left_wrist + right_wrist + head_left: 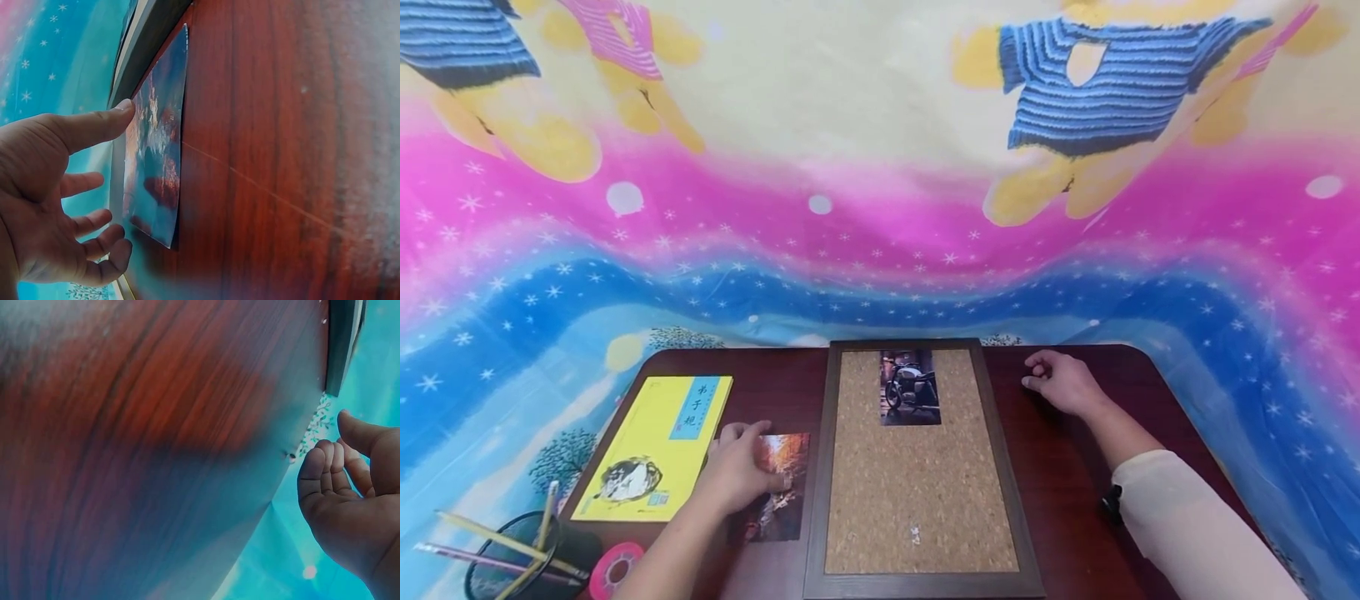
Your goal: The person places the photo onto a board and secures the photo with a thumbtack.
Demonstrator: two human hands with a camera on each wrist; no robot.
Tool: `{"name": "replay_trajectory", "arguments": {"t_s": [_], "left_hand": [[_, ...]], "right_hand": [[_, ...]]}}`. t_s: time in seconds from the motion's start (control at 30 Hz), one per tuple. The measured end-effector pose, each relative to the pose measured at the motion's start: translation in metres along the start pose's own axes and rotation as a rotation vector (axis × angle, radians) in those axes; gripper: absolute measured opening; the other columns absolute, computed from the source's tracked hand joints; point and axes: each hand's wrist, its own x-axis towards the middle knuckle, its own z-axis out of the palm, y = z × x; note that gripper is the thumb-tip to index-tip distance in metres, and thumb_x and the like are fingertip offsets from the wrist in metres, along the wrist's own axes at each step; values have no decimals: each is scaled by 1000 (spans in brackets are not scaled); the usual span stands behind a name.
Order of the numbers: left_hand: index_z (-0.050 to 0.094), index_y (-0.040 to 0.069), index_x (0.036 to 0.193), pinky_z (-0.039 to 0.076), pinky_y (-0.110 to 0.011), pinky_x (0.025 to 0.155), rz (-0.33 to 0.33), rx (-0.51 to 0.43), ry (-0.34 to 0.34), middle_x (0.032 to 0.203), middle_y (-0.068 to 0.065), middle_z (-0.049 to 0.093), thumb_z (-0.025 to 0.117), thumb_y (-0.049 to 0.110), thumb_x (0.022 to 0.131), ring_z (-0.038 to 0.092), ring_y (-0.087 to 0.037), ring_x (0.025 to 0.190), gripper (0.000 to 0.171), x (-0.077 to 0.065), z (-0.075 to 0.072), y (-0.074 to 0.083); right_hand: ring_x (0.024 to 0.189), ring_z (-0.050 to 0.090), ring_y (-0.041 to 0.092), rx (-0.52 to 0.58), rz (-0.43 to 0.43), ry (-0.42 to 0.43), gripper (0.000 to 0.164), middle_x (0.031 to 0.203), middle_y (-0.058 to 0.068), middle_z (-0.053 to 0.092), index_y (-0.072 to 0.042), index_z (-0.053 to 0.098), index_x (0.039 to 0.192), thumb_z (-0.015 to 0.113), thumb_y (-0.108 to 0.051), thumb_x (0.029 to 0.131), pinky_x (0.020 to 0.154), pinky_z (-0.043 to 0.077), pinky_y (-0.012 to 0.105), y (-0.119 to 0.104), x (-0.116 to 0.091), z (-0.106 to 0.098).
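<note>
A photo print of an orange autumn scene (782, 512) lies on the dark red table, left of a framed cork board (917, 483). My left hand (737, 471) is over its left part, fingers spread. In the left wrist view the thumb of my left hand (56, 206) reaches to the edge of the photo print (159, 144), with the other fingers bent apart from it. A motorcycle photo (910, 396) lies at the top of the cork. On the board's right, my right hand (1060, 382) hovers by the table's far side, fingers loosely curled around nothing visible.
A yellow book (655, 450) lies on the left of the table (1075, 500). Near the front left stand a mesh cup with pencils (568, 542) and a pink tape roll (617, 571). A small pale spot (915, 534) shows low on the cork. A patterned curtain (880, 208) hangs behind.
</note>
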Motion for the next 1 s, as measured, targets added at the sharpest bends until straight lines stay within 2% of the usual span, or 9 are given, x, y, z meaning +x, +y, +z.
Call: {"name": "replay_trajectory", "arguments": {"t_s": [0.2,0.47,0.63,0.77,1.0], "left_hand": [[50,9,152,51,-62,92,-16,3,-9,143,-28,42,100,36,60,42,-48,124,108,-3,2,-2],[48,7,152,50,-63,93,-8,-2,13,143,-29,40,98,25,61,44,-50,124,105,-6,3,-2],[47,6,153,51,-63,93,-21,-32,31,142,-31,39,99,21,61,49,-51,121,106,-7,4,-1],[50,4,149,52,-62,93,-18,-32,48,137,-32,49,97,17,64,58,-49,115,98,-8,4,-4],[56,2,144,54,-57,92,13,-41,50,129,-23,61,91,7,71,63,-42,111,80,-7,2,-12]], "right_hand": [[93,60,30,-16,19,18,39,107,12,64,0,64,129,72,-22,98,83,48,49,12,4,-3],[111,61,44,-34,29,20,34,122,27,63,1,65,129,68,-11,98,90,50,58,20,9,-6],[114,60,46,-54,42,7,32,127,28,63,1,65,130,66,-9,100,91,50,59,21,12,-4],[112,62,45,-60,38,3,32,126,27,64,0,66,130,65,-9,100,90,50,58,20,14,-1],[109,63,43,-85,31,7,30,122,25,67,0,68,128,64,-7,100,88,51,57,19,17,2]]}}
